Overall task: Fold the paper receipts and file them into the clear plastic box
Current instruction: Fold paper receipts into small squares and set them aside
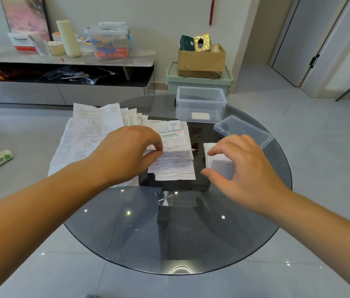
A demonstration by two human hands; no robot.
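On a tiled room's glass table (169, 233), left fingers (156, 144) pinch a receipt (175, 139); right fingers (215, 150) arch over folded paper (221, 167), grip unclear.

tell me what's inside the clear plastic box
One small folded white paper lies flat on the floor of the clear plastic box, nothing else visible. Whether more sheets sit under that paper is hidden.

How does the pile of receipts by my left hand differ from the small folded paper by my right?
The pile of receipts is many loose, printed sheets fanned out; the folded paper is one small, compact piece. The left hand pinches the pile; the right hand arches over the folded paper. Both lie on the glass table.
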